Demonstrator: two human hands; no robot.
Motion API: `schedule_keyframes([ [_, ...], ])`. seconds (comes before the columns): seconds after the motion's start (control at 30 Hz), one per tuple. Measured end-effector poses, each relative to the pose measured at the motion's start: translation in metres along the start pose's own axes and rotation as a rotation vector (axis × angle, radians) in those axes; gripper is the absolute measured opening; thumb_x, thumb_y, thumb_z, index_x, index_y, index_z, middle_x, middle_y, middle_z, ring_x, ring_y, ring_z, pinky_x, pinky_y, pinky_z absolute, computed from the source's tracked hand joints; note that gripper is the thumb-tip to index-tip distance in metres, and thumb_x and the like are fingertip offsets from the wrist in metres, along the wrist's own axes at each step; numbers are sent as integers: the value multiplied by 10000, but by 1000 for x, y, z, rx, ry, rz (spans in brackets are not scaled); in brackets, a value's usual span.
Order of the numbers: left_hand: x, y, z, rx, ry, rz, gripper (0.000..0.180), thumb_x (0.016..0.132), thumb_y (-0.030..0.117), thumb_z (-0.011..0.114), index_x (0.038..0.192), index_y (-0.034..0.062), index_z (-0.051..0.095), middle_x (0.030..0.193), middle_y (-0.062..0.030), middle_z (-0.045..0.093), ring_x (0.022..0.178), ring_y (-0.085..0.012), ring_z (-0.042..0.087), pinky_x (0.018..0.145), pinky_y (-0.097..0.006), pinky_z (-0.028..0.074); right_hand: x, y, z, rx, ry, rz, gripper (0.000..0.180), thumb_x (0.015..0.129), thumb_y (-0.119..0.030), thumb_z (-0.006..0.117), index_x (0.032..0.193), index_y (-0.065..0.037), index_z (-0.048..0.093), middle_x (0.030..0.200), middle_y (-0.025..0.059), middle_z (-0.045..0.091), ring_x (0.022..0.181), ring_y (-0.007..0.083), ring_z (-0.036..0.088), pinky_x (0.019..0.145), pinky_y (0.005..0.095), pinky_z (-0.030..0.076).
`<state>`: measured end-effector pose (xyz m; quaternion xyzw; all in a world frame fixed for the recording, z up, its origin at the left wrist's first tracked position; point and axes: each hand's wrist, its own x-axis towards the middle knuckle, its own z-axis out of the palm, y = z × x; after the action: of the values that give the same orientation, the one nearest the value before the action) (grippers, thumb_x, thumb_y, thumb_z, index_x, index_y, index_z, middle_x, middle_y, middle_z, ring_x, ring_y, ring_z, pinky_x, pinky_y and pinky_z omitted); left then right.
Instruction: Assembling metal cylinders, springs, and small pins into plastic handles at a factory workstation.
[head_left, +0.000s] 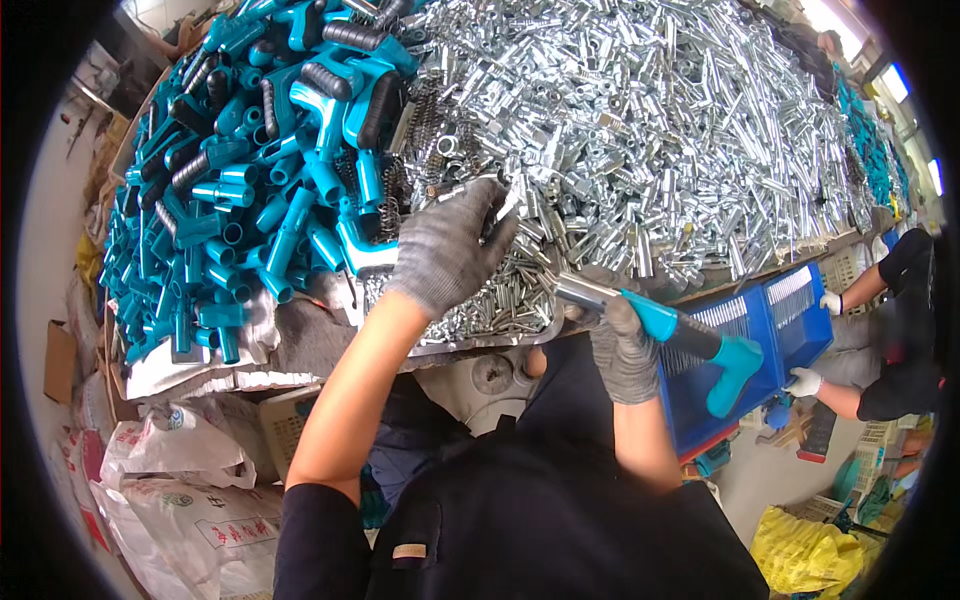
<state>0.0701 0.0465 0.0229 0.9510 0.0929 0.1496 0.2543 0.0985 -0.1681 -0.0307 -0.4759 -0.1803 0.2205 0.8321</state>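
Observation:
My right hand (pixel 625 352), in a grey glove, is wrapped round a teal pistol-shaped tool (pixel 738 368). The tool has a black grip section and a silver metal barrel that points up and left. At the near edge of the metal heap is my left hand (pixel 447 248), also gloved, with fingers and thumb curled round toward a small silver piece. What lies between those fingertips cannot be made out among the parts. Just below this hand a metal tray (pixel 535 338) holds small pins. Coil springs (pixel 428 115) lie beyond it.
Teal gun-shaped housings (pixel 235 190) are heaped on the left, shiny metal parts (pixel 640 120) across the middle and right. A blue divided bin (pixel 690 405) with rows of metal rods stands at right, touched by a co-worker's gloved hand (pixel 805 382). White sacks (pixel 190 520) lie lower left.

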Motion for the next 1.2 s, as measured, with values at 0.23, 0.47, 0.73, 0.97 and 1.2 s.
schedule_keyframes([
  [0.23,-68,-3,-30,-177,-260,185,318,896,217,612,1148,26,578,952,-160,635,834,-279,639,719,-368,496,0,12,12,-135,10,15,421,806,-263,699,1058,65,620,896,133,684,714,154,645,692,272,522],
  [0.47,-94,-9,-48,-882,-512,-179,333,957,329,530,1026,30,657,752,-47,614,704,-110,560,658,-283,474,-3,1,28,-402,-154,26,461,738,-374,705,943,37,672,747,83,679,667,138,637,632,266,512],
  [0.73,-108,-14,-55,-114,-96,301,391,792,245,679,1131,78,578,817,-143,631,707,-306,620,608,-363,483,-19,6,58,51,-42,167,339,801,-228,679,1000,44,637,831,110,672,634,152,620,567,248,483],
  [0.97,-108,4,-64,-827,-192,-164,307,906,240,609,1128,32,567,841,-98,647,769,-168,635,685,-326,496,-16,6,51,-152,-15,168,464,768,-302,725,1053,40,594,829,132,645,651,178,599,613,288,496],
  [1.2,-106,-8,-62,-402,-82,258,344,897,252,605,1153,29,547,788,-97,675,730,-279,672,649,-341,511,-21,1,63,92,-39,241,457,791,-296,711,1080,36,589,856,135,651,661,184,610,607,272,499],
])
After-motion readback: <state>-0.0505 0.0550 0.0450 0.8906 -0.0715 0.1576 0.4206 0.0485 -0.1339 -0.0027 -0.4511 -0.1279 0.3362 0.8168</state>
